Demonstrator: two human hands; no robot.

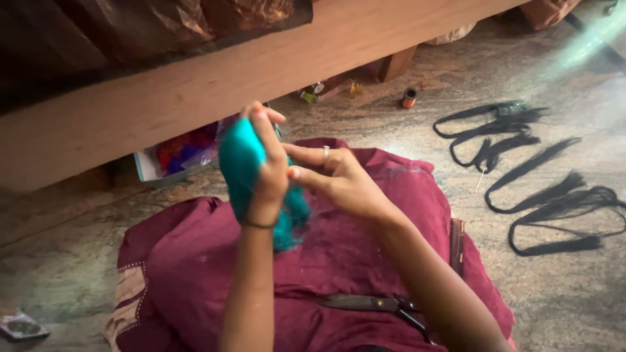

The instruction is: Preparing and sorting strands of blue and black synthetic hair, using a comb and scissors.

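At centre frame, above a maroon cloth (pixel 365 215) bearing scissors (pixel 365 302), the left hand (pixel 267 176) closes its grip around a teal tassel (pixel 242 160), while the right hand (pixel 339 179) pinches loose threads just beside it.

**Concealed and cropped items**

Left hand (pixel 264 176) covers the middle of the teal thread bundle (pixel 240 160). Scissors (pixel 375 304) handles pass behind the right forearm. Small packet (pixel 21 327) at lower left is blurred. The box (pixel 171 160) contents are indistinct under the wooden frame (pixel 195 91).
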